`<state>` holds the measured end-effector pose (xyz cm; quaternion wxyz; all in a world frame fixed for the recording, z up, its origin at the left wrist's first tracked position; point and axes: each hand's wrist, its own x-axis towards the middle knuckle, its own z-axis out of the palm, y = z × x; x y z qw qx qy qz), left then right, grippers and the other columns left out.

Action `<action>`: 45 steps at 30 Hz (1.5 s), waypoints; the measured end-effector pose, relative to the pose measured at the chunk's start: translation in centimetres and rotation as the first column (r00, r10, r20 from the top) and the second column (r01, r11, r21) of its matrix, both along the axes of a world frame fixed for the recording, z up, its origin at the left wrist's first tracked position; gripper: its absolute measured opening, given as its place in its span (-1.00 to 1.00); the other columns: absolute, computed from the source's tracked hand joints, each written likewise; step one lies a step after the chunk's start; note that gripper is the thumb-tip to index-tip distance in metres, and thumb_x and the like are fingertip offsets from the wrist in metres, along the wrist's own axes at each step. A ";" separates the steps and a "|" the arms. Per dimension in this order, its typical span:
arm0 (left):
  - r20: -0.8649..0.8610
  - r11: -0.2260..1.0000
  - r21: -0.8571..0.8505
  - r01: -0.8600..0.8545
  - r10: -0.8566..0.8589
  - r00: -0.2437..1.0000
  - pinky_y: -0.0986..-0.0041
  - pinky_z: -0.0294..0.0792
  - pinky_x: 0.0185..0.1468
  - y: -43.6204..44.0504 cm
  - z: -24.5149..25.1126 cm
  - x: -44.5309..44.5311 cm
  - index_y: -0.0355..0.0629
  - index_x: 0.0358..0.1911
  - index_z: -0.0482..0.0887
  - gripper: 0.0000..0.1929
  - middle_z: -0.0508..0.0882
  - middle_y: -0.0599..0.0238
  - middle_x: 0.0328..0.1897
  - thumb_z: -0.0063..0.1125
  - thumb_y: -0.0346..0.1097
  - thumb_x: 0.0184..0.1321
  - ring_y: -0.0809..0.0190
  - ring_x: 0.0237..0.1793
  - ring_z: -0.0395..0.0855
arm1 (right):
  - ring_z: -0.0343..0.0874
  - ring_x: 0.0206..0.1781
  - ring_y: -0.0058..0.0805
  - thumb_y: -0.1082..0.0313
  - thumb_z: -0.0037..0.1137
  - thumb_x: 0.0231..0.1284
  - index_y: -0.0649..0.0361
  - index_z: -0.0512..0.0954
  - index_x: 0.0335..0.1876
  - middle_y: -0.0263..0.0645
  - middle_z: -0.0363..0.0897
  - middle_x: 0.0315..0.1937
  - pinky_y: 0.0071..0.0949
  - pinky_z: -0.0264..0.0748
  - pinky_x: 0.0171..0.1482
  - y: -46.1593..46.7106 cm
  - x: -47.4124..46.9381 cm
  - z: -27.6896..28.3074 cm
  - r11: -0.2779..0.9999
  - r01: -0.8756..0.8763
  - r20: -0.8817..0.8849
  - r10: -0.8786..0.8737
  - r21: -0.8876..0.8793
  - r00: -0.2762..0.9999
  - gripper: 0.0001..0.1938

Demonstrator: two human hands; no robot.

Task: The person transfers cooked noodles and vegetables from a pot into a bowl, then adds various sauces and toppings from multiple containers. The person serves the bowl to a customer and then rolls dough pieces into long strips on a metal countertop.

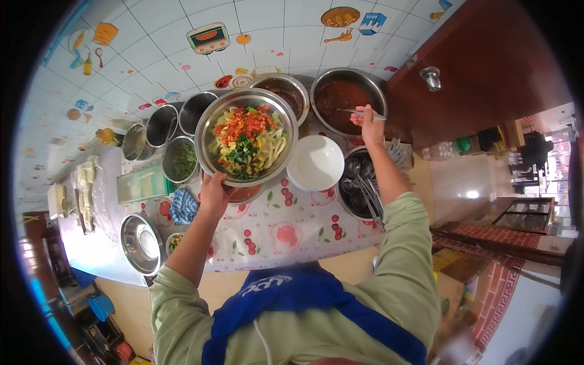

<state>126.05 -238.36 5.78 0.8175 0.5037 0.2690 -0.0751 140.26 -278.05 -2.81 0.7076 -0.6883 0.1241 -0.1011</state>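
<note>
My left hand (216, 194) grips the near rim of a wide stainless steel bowl (203, 156), raised above the table. In it lie noodles (273, 148) topped with a red tomato-like mix (246, 123) and chopped greens (244, 153). At the back right, my right hand (368, 122) holds the handle of a metal spoon (358, 112), whose far end reaches into a steel basin of red-brown sauce (344, 93). Between the two hands stand white bowls (315, 163), stacked. A second basin with dark sauce (292, 98) is partly hidden behind the noodle bowl.
A container of ladles and spoons (360, 175) stands at right. Leftward are a pot of green herbs (182, 159), dark steel pots (162, 125), a greenish box (142, 184), a blue-white cloth (184, 205) and a steel bowl (141, 244). A tiled wall and brown door (465, 64) bound the table.
</note>
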 end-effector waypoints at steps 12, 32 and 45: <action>-0.012 0.994 0.091 0.060 -0.059 0.998 0.43 0.59 -0.35 -3.2 0.7 2.1 -0.05 0.10 0.28 -0.60 0.55 0.24 -0.11 -0.23 -0.49 0.14 0.24 -0.23 0.63 | 0.59 -0.48 -0.48 0.13 -0.30 0.42 0.37 0.52 -0.24 -0.14 0.60 -0.49 -0.58 0.53 -0.37 -0.3 -1.1 0.0 0.996 0.062 -0.039 -0.060 0.061 0.997 -0.58; -0.081 0.994 0.073 0.087 -0.081 0.993 0.40 0.60 -0.32 -6.7 -0.6 -0.8 -0.12 0.09 0.22 -0.63 0.51 0.14 -0.08 -0.25 -0.49 0.17 0.17 -0.23 0.63 | 0.60 -0.46 -0.47 0.17 -0.31 0.42 0.39 0.51 -0.22 -0.12 0.61 -0.48 -0.56 0.54 -0.34 -3.8 -7.4 6.5 0.995 0.021 -0.002 -0.022 -0.096 1.000 -0.60; -0.083 0.993 0.030 0.110 -0.107 0.991 0.40 0.62 -0.26 -7.1 -0.8 -3.3 -0.11 0.13 0.20 -0.58 0.51 0.13 0.00 -0.21 -0.50 0.15 0.15 -0.16 0.64 | 0.59 -0.33 -0.52 0.14 -0.25 0.43 0.38 0.49 -0.12 -0.15 0.60 -0.35 -0.58 0.52 -0.24 3.5 -15.4 13.4 0.893 -0.407 0.111 0.432 -0.190 0.895 -0.61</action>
